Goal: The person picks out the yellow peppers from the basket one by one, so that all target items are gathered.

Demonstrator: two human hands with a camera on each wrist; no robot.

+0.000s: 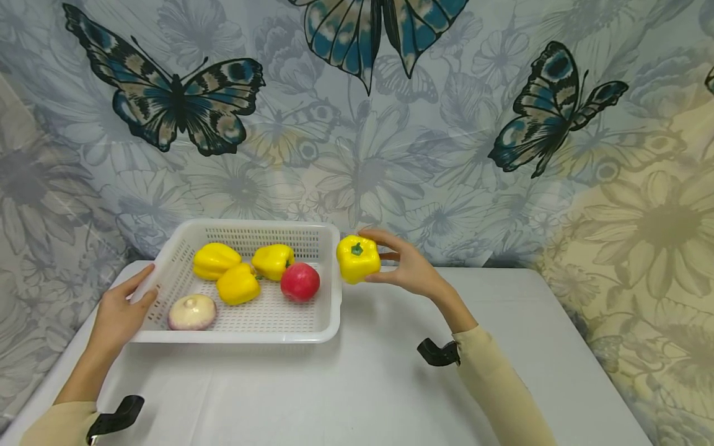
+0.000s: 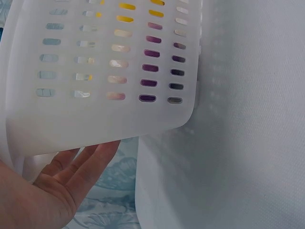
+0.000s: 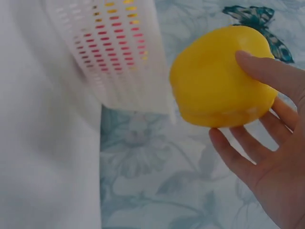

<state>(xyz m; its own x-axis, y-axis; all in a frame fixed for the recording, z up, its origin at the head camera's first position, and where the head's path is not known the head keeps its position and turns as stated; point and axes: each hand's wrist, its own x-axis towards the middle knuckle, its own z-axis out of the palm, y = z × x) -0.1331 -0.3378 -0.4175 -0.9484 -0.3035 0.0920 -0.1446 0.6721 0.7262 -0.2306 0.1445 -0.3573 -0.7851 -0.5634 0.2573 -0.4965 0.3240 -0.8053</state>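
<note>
My right hand (image 1: pixel 409 267) holds a yellow bell pepper (image 1: pixel 357 259) between thumb and fingers, in the air just outside the basket's right rim. The right wrist view shows the pepper (image 3: pixel 219 78) large, thumb on one side and fingertips on the other. At the opposite end, my left hand (image 1: pixel 118 314) grips the left rim of the white plastic basket (image 1: pixel 234 336). Its fingers (image 2: pixel 97 162) show past the wall's edge in the left wrist view. Inside the basket lie three yellow peppers (image 1: pixel 238 284), a round red fruit or vegetable (image 1: pixel 300 282) and a white and purple onion-like vegetable (image 1: pixel 192 312).
The basket stands on a table with a white cover (image 1: pixel 357 390), toward its back left. Right behind the table rises a wall covering (image 1: pixel 368 179) with flowers and butterflies. Black wrist straps (image 1: pixel 439 352) stick out near both sleeves.
</note>
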